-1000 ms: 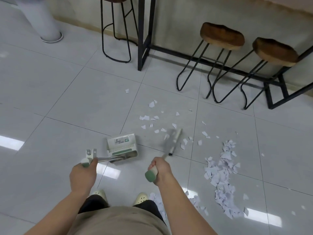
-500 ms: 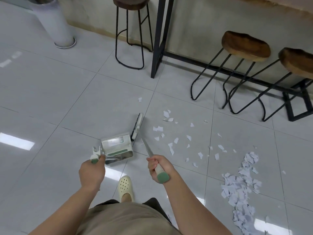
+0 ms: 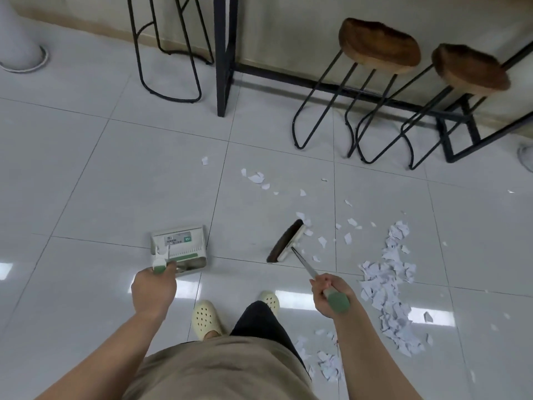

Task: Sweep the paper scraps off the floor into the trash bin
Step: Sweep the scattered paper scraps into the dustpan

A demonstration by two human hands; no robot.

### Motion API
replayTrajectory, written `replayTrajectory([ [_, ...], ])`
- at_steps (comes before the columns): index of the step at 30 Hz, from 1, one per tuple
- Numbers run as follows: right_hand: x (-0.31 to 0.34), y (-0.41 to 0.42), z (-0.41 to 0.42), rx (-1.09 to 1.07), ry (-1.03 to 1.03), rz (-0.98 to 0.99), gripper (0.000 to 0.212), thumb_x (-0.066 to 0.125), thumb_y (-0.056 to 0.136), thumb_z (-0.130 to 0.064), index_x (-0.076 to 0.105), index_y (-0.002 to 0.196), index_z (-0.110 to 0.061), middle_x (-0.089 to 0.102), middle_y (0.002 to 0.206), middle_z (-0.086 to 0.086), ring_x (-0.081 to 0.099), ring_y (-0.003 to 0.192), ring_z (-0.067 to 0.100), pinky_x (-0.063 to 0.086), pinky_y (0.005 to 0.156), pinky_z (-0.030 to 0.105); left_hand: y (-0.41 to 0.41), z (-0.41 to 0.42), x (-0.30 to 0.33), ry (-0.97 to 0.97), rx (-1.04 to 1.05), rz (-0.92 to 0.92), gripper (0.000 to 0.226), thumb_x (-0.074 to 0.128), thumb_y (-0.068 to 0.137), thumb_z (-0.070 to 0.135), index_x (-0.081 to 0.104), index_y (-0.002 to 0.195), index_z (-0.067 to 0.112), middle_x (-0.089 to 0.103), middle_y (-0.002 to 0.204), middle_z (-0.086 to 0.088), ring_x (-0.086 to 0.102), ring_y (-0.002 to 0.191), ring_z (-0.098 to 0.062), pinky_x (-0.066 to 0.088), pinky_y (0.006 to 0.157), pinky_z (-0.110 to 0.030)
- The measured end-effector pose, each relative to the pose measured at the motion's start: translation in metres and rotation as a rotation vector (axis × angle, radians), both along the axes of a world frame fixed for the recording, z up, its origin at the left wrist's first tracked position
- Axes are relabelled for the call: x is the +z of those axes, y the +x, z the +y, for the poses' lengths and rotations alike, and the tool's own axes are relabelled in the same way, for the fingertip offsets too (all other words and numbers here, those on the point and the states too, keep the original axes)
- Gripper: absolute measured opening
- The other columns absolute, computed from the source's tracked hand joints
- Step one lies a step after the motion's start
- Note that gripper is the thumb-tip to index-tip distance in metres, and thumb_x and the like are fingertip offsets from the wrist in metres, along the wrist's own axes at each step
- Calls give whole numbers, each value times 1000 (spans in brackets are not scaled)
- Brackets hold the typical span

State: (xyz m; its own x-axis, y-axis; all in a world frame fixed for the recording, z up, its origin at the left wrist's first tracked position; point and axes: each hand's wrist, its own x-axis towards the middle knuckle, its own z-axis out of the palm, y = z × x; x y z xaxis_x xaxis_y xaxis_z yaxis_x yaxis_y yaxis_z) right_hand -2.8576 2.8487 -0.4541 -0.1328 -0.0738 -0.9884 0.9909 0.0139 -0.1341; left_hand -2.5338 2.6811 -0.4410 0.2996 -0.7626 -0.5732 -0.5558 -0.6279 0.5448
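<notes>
A white dustpan [image 3: 180, 246] with green trim sits on the grey tile floor [image 3: 95, 180]. My left hand [image 3: 153, 290] grips its green-tipped handle. My right hand [image 3: 330, 293] grips the green end of a broom handle. The broom head [image 3: 285, 241] rests on the floor right of the dustpan, its dark bristles facing left. A long heap of white paper scraps [image 3: 389, 287] lies to the right of the broom. Looser scraps [image 3: 256, 178] are scattered beyond the broom head. A smaller clump [image 3: 326, 362] lies by my right leg. No trash bin is in view.
Three black-legged stools stand along the far wall: one [image 3: 170, 53] at left and two with wooden seats [image 3: 377, 44] [image 3: 470, 70] at right. A black table leg [image 3: 226, 53] stands between them. A white cone-shaped base [image 3: 20, 39] is at far left. My cream clogs [image 3: 206, 317] stand between my hands.
The broom head has swung from beside the dustpan to the right, toward the scrap heap. My right hand moved right with it. The dustpan stays in my left hand.
</notes>
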Motion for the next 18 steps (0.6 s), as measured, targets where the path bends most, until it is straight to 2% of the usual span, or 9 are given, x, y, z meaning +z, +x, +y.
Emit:
replayTrajectory([
  [2, -9, -21, 1, -113, 63, 10, 57, 50, 85, 2, 47, 139, -16, 49, 101, -11, 42, 36, 14, 44, 39, 19, -9, -5, -2, 2, -14, 18, 44, 69, 93, 37, 62, 69, 1, 65, 66, -20, 64, 68, -42, 56, 67, -47],
  [3, -10, -31, 1, -132, 81, 22, 45, 51, 83, 1, 54, 124, -18, 50, 102, -14, 41, 36, 14, 44, 39, 19, -14, -7, -3, 2, -24, 25, 46, 69, 93, 38, 60, 68, 0, 65, 65, -21, 65, 69, -43, 55, 66, -45],
  [5, -7, -48, -6, -6, 108, 75, 15, 51, 84, 0, 54, 93, -12, 50, 79, -8, 41, 32, 13, 42, 36, 19, -25, -12, -3, -2, -56, 31, 48, 68, 94, 37, 56, 66, 0, 62, 63, -21, 66, 71, -45, 49, 63, -42],
  [7, 3, -59, -23, 109, 132, 115, 17, 49, 86, -2, 44, 75, -13, 45, 55, -2, 44, 30, 13, 41, 34, 18, -38, -18, -4, -1, -89, 28, 48, 67, 94, 37, 54, 64, 1, 58, 60, -18, 66, 70, -46, 50, 64, -44],
  [10, 26, -73, -66, 197, 195, 199, 19, 51, 87, -4, 42, 73, -12, 49, 54, 0, 49, 43, 12, 41, 39, 16, -55, -26, -4, 15, -76, 16, 49, 67, 92, 40, 55, 64, 1, 57, 54, -15, 60, 57, -38, 57, 70, -52],
  [13, 53, -91, -133, 69, -132, 86, 26, 65, 74, -18, 40, 69, -16, 51, 50, -11, 55, 49, 6, 42, 49, 14, -75, -35, 2, 1, -21, 21, 50, 69, 92, 40, 55, 62, 2, 55, 51, -13, 53, 47, -31, 56, 63, -48],
  [15, 66, -90, -169, 74, -172, 102, 23, 55, 83, -9, 40, 68, -17, 46, 62, -5, 51, 51, 12, 40, 44, 9, -87, -41, 5, -1, 14, 28, 50, 70, 93, 40, 51, 62, 5, 51, 51, -12, 49, 44, -29, 50, 57, -40],
  [16, 70, -88, -188, 81, -130, 174, 26, 46, 88, 0, 40, 67, -14, 43, 64, -1, 46, 51, 10, 43, 42, 13, -93, -45, 8, -3, 24, 30, 51, 70, 93, 41, 48, 63, 6, 49, 52, -11, 48, 43, -28, 47, 56, -37],
  [18, 84, -73, -223, 83, -176, 105, 31, 37, 91, 7, 39, 66, -11, 42, 64, 3, 45, 55, 14, 47, 40, 15, -103, -53, 10, -15, 22, 21, 50, 70, 93, 42, 48, 64, 7, 49, 52, -10, 48, 43, -27, 46, 55, -36],
])
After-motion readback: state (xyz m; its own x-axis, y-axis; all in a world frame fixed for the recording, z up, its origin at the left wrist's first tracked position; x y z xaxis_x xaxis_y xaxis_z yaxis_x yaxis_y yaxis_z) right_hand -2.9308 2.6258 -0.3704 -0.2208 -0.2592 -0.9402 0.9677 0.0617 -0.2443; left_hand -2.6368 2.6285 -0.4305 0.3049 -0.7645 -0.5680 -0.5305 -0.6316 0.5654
